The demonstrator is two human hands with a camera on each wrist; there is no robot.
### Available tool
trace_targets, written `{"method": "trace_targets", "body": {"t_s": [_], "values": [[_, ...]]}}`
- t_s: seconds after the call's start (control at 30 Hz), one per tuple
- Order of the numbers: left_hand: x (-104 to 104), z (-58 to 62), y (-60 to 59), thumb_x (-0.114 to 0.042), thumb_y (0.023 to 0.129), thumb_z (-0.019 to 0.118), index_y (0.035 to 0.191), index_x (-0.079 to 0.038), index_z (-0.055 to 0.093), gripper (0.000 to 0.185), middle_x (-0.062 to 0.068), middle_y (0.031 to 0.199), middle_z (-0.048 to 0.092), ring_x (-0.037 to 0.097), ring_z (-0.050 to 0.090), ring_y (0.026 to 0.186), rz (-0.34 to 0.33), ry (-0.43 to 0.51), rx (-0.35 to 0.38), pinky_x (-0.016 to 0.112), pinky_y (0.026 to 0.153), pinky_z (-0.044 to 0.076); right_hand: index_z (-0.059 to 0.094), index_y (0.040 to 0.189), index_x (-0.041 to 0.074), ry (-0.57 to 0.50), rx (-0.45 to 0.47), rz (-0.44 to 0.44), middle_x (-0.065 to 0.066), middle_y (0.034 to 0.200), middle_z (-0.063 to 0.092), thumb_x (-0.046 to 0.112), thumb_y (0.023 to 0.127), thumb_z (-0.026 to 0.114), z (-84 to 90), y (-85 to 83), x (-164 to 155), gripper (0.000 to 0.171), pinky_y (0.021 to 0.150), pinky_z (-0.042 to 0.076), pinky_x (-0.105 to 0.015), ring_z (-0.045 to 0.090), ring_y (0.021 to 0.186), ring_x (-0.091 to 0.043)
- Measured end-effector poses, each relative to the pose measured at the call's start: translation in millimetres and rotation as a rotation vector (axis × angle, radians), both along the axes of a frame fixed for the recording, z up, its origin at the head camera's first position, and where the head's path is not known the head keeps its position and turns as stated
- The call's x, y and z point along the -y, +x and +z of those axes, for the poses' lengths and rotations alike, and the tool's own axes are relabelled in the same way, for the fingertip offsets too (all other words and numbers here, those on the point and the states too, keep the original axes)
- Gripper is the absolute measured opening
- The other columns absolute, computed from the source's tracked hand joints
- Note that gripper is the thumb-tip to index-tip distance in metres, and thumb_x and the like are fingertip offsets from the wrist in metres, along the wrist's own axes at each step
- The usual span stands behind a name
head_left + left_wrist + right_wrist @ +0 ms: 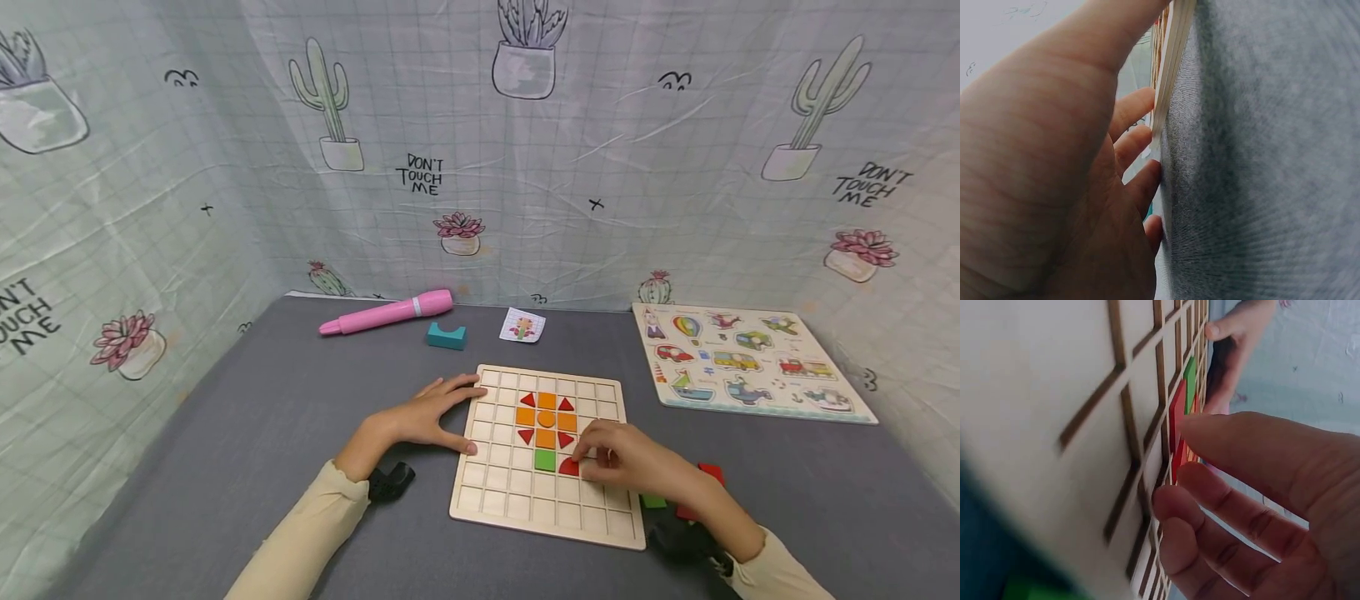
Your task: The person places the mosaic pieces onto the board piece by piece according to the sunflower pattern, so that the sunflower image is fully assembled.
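Observation:
A pale wooden grid board (498, 504) lies on the dark grey table. Orange squares and an orange circle (546, 419) form a cross on it, with several red triangles (566, 404) at the corners. Below the cross sits a green square (545, 460). Beside that square is a red piece with a curved edge (570, 467), which my right hand (630, 457) holds at its edge with thumb and index finger; the thumb (1235, 440) touches it in the right wrist view. My left hand (423, 417) rests at the board's left edge, fingers spread and thumb on the rim.
Red pieces (711, 472) and a green piece (654, 502) lie partly hidden under the right forearm. Behind the board are a pink pen-shaped object (386, 315), a teal notched block (447, 337) and a small picture card (522, 326). A picture puzzle board (720, 383) lies back right.

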State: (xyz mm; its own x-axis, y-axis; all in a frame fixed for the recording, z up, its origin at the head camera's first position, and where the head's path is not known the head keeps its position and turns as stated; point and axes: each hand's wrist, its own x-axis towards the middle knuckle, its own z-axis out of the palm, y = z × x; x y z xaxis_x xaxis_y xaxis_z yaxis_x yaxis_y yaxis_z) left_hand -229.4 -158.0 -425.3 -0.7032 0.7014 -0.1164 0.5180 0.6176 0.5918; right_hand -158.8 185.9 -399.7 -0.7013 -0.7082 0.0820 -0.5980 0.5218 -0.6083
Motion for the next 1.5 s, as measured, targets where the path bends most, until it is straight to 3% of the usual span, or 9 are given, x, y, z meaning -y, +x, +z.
{"method": "trace_targets", "body": {"t_s": [0.4,0.63,1.03,1.23,1.33,1.5], "values": [[0.0,-0.5,-0.2,-0.043,0.082,0.077,0.151,-0.013,0.035,0.086,0.010,0.161,0.019,0.029,0.016,0.148,-0.020,0.003,-0.019,0.054,0.120,0.002,0.070,0.097,0.012,-0.080,-0.018,-0.036,0.004,0.090,0.061,0.011,0.091,0.070,-2.8,8.9,-47.4,0.006,0.054,0.046,-0.020,0.048,0.064,0.002],[0.1,1.2,2.4,-0.041,0.082,0.077,0.151,-0.011,0.036,0.085,0.012,0.160,0.020,0.031,0.016,0.148,-0.030,0.022,-0.011,0.054,0.120,0.002,0.069,0.101,0.010,-0.074,-0.026,0.052,-0.004,0.096,0.063,0.007,0.089,0.071,-5.4,9.7,-74.9,0.013,0.057,0.050,-0.022,0.054,0.073,-0.001],[-0.3,1.7,1.8,-0.041,0.082,0.077,0.150,-0.011,0.036,0.085,0.012,0.160,0.021,0.031,0.017,0.148,-0.025,0.028,-0.022,0.055,0.119,0.003,0.068,0.101,0.008,-0.018,0.097,0.067,-0.002,0.093,0.059,0.003,0.084,0.074,3.5,6.9,-113.1,0.018,0.056,0.046,-0.024,0.052,0.073,-0.011],[0.7,1.5,1.8,-0.041,0.082,0.078,0.150,-0.012,0.037,0.085,0.011,0.160,0.020,0.031,0.016,0.148,-0.016,0.028,-0.016,0.056,0.119,0.003,0.067,0.100,0.003,0.002,0.186,0.096,-0.001,0.089,0.058,-0.002,0.084,0.071,2.5,4.7,-117.5,0.018,0.056,0.048,-0.023,0.052,0.072,-0.006],[0.8,1.6,1.9,-0.041,0.082,0.078,0.151,-0.012,0.036,0.085,0.011,0.160,0.020,0.031,0.016,0.148,-0.017,0.029,-0.016,0.056,0.119,0.003,0.067,0.100,0.004,0.008,0.154,0.088,0.001,0.089,0.058,0.000,0.086,0.070,0.8,3.8,-115.4,0.015,0.057,0.048,-0.023,0.051,0.073,-0.002],[0.0,1.9,1.9,-0.040,0.082,0.077,0.151,-0.011,0.036,0.085,0.011,0.160,0.020,0.031,0.016,0.148,-0.019,0.030,-0.015,0.055,0.119,0.002,0.068,0.098,0.006,-0.003,0.010,0.064,-0.001,0.091,0.060,0.002,0.085,0.073,-3.7,2.0,-110.5,0.014,0.059,0.049,-0.024,0.053,0.075,-0.001]]}}
